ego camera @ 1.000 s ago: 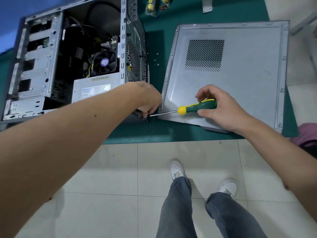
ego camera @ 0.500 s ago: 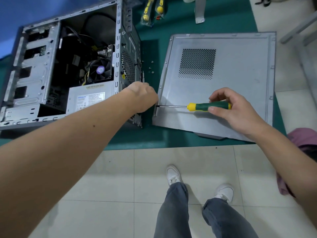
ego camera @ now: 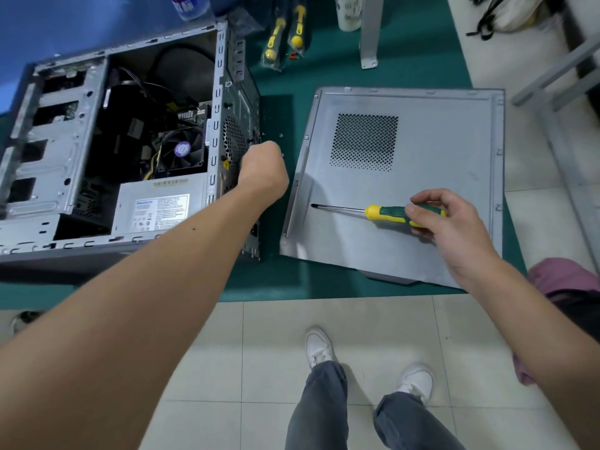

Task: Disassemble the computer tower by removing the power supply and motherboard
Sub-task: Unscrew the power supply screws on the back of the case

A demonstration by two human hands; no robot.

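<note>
The open computer case (ego camera: 107, 151) lies on its side at the left end of the green mat (ego camera: 324, 280), power supply (ego camera: 159, 209) inside at its near edge. The left hand (ego camera: 264, 170) is curled against the case's back wall; whether it holds anything I cannot tell. The right hand (ego camera: 451, 225) grips a screwdriver (ego camera: 373, 212) over the loose side panel (ego camera: 406, 190) on the right

Pale tiled floor (ego camera: 194, 352), green table top (ego camera: 406, 37), blue wall (ego camera: 81, 24), grey metal frame (ego camera: 552, 76)
</note>
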